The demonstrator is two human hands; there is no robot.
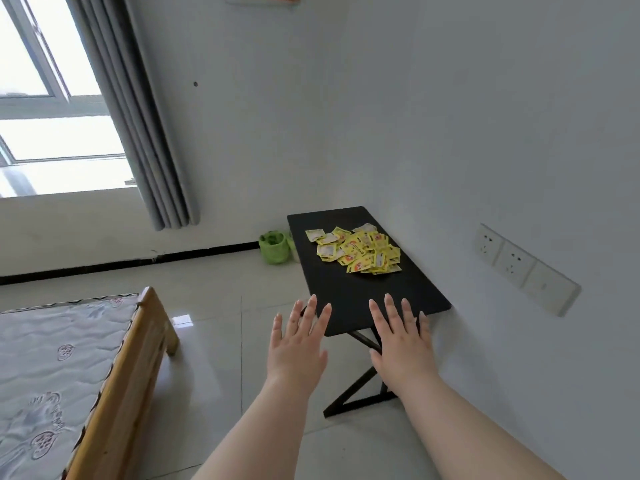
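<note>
One container in view: a green basket [274,247] on the floor [214,306], just beside the far left corner of the table [346,292]. Its inside read green too, and what it held couldn't be made out. The yellow sachets [360,249] sat in no container - they lay in a loose overlapping pile on the far half of the black tabletop, toward the wall side, a few pale ones at the pile's left edge. The near half of the top was bare black. Left hand [298,344] and right hand [401,344] were both stretched forward, backs up, fingers straight and spread, holding nothing. Their fingertips lined up with the table's near edge; can't tell whether they touched it. Both were well apart from the sachets. The table stood on black crossed legs [356,393], its long right side against a white wall [485,133] carrying a row of white sockets [519,268]. The floor was glossy pale tile with a black skirting strip [138,261]. Left of the hands was a wooden bed frame [138,358] with a quilted mattress [52,358]. Beyond that, a grey curtain [138,133] hung beside a bright window [45,98].
</note>
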